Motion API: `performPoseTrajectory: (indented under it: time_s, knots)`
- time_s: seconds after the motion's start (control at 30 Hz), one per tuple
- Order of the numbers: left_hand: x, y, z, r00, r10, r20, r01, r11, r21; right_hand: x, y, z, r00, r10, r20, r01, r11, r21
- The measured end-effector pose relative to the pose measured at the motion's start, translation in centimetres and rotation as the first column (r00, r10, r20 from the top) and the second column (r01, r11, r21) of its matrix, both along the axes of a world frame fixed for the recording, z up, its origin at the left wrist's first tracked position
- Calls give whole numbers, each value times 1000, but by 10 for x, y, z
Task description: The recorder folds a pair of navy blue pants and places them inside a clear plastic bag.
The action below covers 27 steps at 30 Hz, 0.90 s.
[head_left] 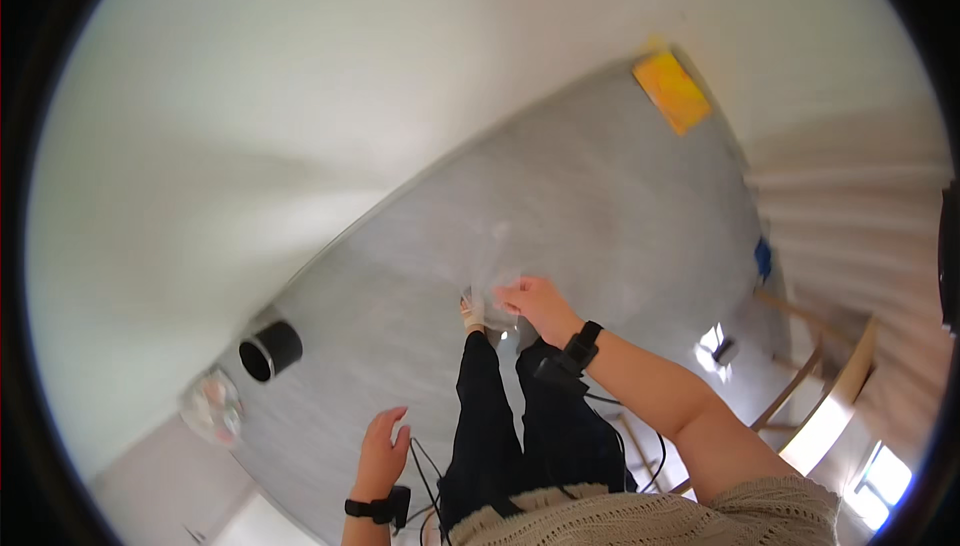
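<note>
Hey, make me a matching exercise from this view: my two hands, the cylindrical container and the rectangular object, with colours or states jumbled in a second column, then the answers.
Things:
1. Right hand
2. Cylindrical container
3. Left hand
4. Rectangular object

Colours and states:
A. Open and empty
B. Yellow-orange
C. Pinching blurred, see-through plastic
D. Black, with a round opening

Right pairs: 1-C, 2-D, 3-A, 4-B.

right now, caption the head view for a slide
Right hand pinching clear plastic above gray floor, left hand empty, black bin by wall
</note>
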<state>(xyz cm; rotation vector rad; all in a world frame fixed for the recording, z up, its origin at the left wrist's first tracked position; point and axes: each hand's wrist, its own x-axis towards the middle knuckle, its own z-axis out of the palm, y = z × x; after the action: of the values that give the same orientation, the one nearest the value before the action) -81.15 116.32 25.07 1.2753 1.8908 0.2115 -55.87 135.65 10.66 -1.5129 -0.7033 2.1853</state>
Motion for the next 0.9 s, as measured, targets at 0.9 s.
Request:
performPoseTrajectory:
  time_s: [0.9]
  knots:
    - [5, -337, 36, 244, 970, 10, -707, 171, 687, -380, -118, 229, 338, 804, 488, -619, -201, 759]
